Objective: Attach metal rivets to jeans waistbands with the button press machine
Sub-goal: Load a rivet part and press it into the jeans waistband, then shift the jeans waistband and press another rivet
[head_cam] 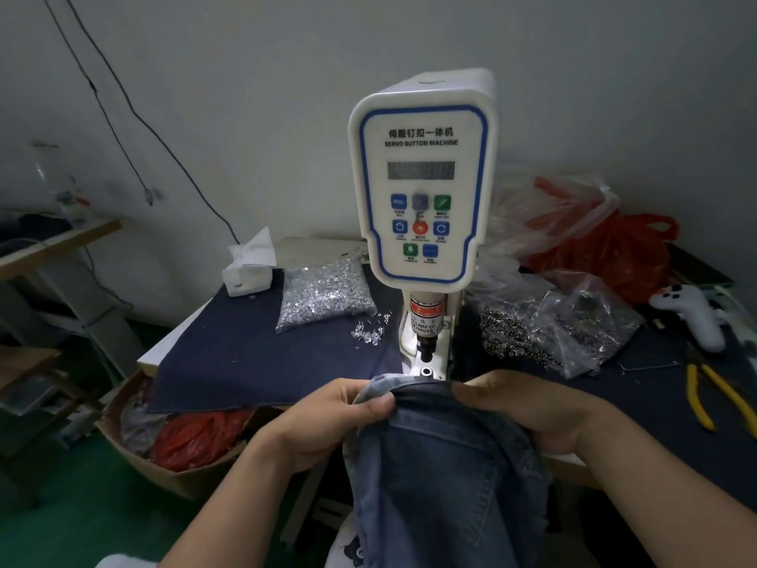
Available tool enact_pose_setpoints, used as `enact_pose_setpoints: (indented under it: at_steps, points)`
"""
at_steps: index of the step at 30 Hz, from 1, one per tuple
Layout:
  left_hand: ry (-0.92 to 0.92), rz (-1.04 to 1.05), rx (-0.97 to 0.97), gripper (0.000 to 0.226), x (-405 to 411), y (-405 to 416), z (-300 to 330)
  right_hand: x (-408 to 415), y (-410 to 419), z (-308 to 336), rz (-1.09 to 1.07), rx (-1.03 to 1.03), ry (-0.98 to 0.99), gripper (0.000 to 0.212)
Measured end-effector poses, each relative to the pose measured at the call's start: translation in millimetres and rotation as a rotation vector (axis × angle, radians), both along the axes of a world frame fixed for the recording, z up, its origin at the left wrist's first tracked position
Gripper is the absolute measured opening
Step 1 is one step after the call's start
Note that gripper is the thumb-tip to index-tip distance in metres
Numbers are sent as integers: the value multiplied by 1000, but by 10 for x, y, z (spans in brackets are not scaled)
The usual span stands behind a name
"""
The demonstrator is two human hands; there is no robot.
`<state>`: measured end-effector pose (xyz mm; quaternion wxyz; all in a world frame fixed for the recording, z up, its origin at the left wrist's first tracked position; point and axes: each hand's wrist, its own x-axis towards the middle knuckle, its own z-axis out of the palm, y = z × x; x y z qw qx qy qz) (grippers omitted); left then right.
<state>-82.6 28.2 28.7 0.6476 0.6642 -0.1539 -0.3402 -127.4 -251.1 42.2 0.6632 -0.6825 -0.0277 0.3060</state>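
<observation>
A white servo button press machine (424, 190) stands at the middle of the table, its black punch (426, 348) hanging over a small round die (427, 371). Blue jeans (442, 465) hang down toward me, their waistband (413, 386) lifted just in front of the die. My left hand (327, 420) pinches the waistband's left part between thumb and fingers. My right hand (528, 407) grips the waistband's right part. A clear bag of silver rivets (323, 293) lies left of the machine, with a few loose rivets (368, 334) beside it.
Bags of dark metal parts (553, 325) sit right of the machine, with red plastic bags (606, 248) behind. Yellow-handled pliers (712, 395) and a white controller (692, 313) lie at right. A tissue box (248, 268) stands at back left. A cardboard box (135, 436) sits on the floor.
</observation>
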Motion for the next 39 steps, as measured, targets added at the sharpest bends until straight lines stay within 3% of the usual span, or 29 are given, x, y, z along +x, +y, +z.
enact_pose_setpoints:
  at_steps: [4, 9, 13, 14, 16, 19, 23, 28, 31, 35, 39]
  points:
    - [49, -9, -138, 45, -23, 96, 32, -31, -66, 129, 153, -309, -182, 28]
    - [51, 54, -79, 51, -21, 213, 41, -6, -134, 205, 103, -283, -177, 31]
    - [96, 114, -161, 68, -13, 274, 31, 62, -119, 261, 123, -529, -314, 46]
    - [101, 126, -164, 66, -9, 279, 34, 64, -104, 282, 109, -527, -332, 46]
    - [100, 147, -142, 61, 3, 278, 38, 68, -92, 267, 15, -314, -255, 44]
    - [61, 172, -62, 54, 16, 247, 70, 99, -122, 194, -100, -58, -95, 59]
    - [44, 186, -14, 51, 21, 204, 83, 100, -170, 174, -73, -110, -104, 46]
    - [47, 84, -23, 39, -54, -13, 107, 12, -202, 212, -67, -372, -308, 20]
    - [55, -6, -41, 42, -62, -196, 191, -67, -20, 252, -30, -344, -371, 29]
    - [-31, -186, -67, 40, 55, -315, 319, -40, 230, 248, 51, -515, -455, 27]
    - [-284, -354, 210, 30, 253, -233, 362, -22, 153, 233, -90, -252, -256, 45]
